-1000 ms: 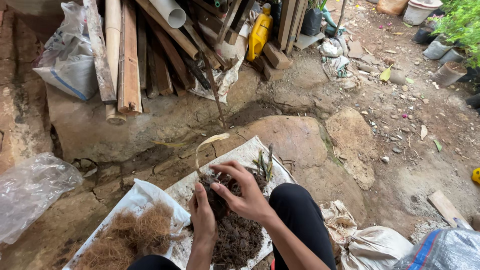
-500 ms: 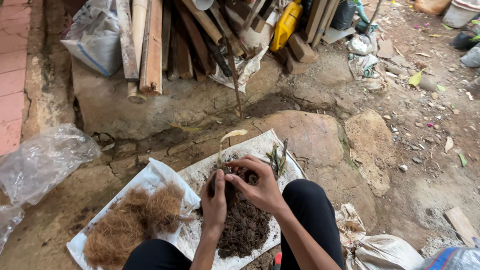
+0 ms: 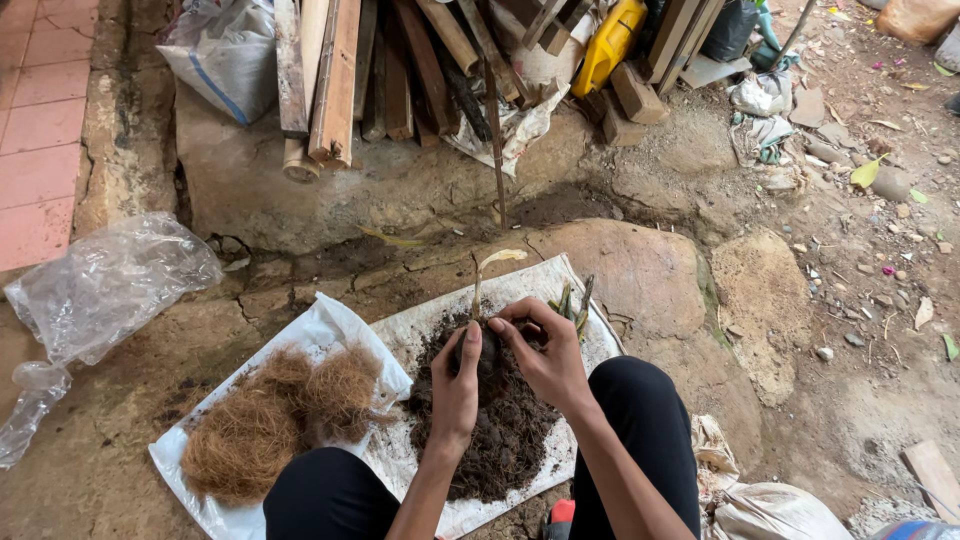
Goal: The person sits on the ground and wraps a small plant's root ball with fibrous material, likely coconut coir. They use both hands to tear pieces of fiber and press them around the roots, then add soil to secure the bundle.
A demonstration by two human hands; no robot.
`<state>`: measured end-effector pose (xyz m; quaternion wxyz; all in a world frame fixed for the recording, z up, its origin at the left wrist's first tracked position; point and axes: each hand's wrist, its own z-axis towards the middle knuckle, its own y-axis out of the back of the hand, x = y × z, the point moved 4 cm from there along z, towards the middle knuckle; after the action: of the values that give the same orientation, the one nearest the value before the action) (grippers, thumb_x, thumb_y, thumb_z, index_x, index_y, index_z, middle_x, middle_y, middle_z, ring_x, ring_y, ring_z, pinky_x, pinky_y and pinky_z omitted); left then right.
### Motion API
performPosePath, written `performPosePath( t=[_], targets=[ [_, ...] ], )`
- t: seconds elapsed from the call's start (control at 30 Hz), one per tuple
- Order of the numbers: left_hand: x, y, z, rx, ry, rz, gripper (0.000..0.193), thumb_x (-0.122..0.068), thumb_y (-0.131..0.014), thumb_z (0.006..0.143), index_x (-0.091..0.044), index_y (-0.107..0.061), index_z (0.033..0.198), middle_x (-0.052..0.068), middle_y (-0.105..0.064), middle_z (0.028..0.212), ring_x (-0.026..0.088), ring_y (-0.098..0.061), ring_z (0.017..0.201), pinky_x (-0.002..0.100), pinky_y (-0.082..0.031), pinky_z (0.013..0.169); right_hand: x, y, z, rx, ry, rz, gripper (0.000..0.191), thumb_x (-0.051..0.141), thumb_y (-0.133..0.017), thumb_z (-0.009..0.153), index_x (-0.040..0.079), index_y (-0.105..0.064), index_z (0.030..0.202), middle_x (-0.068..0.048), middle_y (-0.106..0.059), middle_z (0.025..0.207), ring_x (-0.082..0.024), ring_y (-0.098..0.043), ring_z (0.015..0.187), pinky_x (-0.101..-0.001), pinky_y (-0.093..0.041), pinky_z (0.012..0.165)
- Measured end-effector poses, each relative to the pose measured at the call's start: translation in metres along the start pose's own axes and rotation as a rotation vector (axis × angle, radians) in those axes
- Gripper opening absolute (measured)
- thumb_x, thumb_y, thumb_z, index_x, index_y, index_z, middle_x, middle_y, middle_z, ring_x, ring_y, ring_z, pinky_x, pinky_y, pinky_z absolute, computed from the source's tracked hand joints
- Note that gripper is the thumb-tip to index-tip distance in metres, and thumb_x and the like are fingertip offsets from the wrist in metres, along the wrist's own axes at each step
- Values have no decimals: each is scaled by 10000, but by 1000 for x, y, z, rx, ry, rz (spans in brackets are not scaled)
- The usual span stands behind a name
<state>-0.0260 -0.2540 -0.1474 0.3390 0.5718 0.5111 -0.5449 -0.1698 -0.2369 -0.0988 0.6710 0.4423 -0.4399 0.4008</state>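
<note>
From the head camera, looking down, the person sits low with both knees in black trousers at the bottom edge. Both hands meet over a heap of dark soil (image 3: 495,430) spread on a white sack (image 3: 420,345) that lies flat on the rough stone ground (image 3: 640,270).

The left hand (image 3: 455,390) stands edge-up, its fingers held straight and pressed together against the left side of a dark ball of soil (image 3: 487,352). The right hand (image 3: 545,360) curls over the ball from the right, its fingers bent and closed around the top, where a thin plant stem (image 3: 476,290) rises out of the ball. The stem ends in a pale, drooping leaf (image 3: 500,256). The ball sits between the two palms, just above the far end of the heap.

Just beside the right hand, on the sack, lie a few small green shoots (image 3: 570,300). To the left of the soil, on the same sack, rests a mound of brown coconut fibre (image 3: 275,420), apart from the hands.

Further left, on the ground, lies a crumpled clear plastic bag (image 3: 110,285). At the top, wooden planks (image 3: 335,80) are stacked, with a white sack of material (image 3: 225,50) to their left and a yellow container (image 3: 610,40) to their right. Loose litter and fallen leaves dot the dirt on the right side.
</note>
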Motion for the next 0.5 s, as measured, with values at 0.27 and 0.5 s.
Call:
performPosePath(
  t=[0.27,0.5],
  targets=[
    [19,3,7,-12,155,30,844,-757,-517,845,-142,-621,1413,122,-604,1445,245,-504,1379,528,-318,1149,2,-5,-1,49,94,-37,137,-105,-539,933,7,-564,1009,-89,-632,948,-168,-637,876,-312,-555,751],
    [23,6,7,-89,142,-82,598,-721,-657,830,-124,-640,865,-41,-475,688,106,-529,537,285,-499,468,5,-10,-5,93,112,-134,171,-139,-491,913,10,-535,984,-77,-536,909,-170,-512,803,-354,-431,668]
  ],
)
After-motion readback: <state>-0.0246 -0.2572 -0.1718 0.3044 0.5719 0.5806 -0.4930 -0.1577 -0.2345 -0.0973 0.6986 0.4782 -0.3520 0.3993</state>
